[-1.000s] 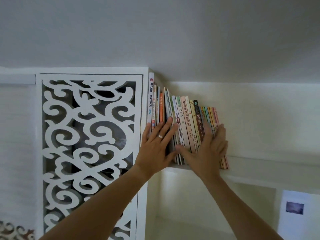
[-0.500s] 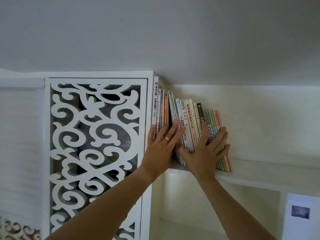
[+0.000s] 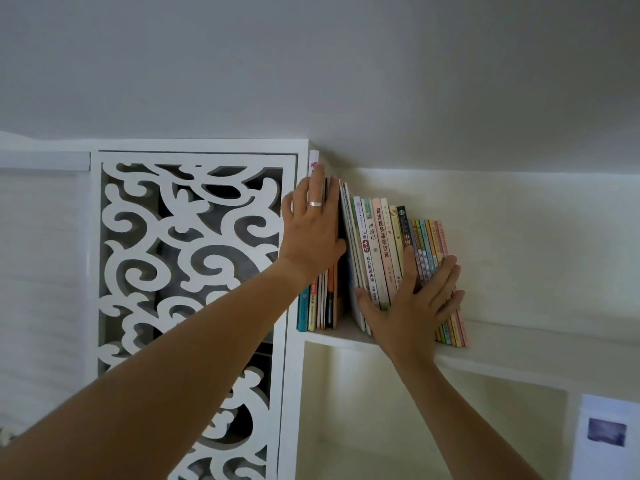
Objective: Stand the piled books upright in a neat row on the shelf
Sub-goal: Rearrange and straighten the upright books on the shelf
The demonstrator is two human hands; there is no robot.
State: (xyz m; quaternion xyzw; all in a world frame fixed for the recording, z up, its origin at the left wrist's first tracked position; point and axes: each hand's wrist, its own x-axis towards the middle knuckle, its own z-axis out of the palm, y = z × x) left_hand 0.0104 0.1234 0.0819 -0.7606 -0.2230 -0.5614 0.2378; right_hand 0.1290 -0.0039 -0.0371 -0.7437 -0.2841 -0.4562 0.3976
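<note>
Several thin books stand in a row on the high white shelf (image 3: 512,358), at its left end against the side panel. The left group of books (image 3: 323,306) stands upright. A dark gap separates it from the right group of books (image 3: 379,244), which leans to the left. My left hand (image 3: 311,230), with a ring on one finger, lies flat with straight fingers on the upper spines of the left group. My right hand (image 3: 415,299) presses its spread, straight fingers against the spines of the leaning group.
A white carved lattice panel (image 3: 194,278) fills the cabinet side to the left of the shelf. The sloping ceiling (image 3: 346,81) comes down close above the books. A lower compartment (image 3: 415,427) opens under the shelf, and a paper with a small picture (image 3: 606,434) is at lower right.
My left hand slid upward along the left books' spines, uncovering their lower halves and the gap. My right hand stays pressed on the leaning books.
</note>
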